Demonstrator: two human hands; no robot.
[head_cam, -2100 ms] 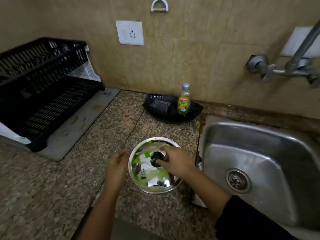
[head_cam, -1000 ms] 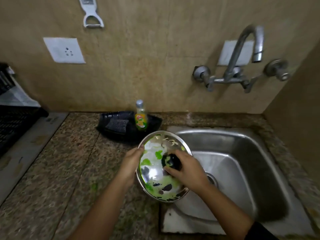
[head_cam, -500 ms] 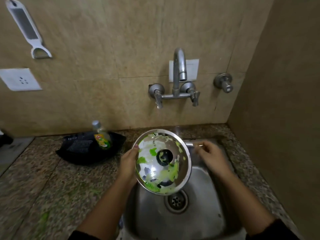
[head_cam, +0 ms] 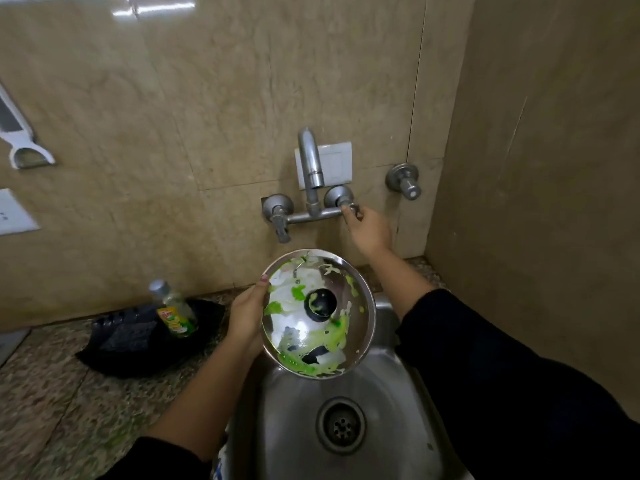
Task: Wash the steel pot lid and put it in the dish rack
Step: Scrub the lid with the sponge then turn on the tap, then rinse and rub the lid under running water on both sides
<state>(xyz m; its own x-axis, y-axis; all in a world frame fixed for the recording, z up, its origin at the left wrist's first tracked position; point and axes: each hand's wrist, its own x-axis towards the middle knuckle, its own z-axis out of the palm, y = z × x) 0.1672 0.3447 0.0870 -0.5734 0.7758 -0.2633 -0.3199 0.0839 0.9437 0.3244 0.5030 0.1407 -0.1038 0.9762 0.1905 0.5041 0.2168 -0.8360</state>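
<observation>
left hand [head_cam: 246,315]: grip holding steel pot lid [head_cam: 318,313] by its left rim, tilted above sink [head_cam: 388,407], smeared green | right hand [head_cam: 369,228]: grip closed on right tap handle [head_cam: 346,206] | soap bottle [head_cam: 175,311] on desk, left of sink

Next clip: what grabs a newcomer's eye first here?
The steel pot lid, smeared with bright green residue, held tilted over the sink by the left hand. Then the right hand up at the wall tap's right valve handle; no water visible.
</observation>
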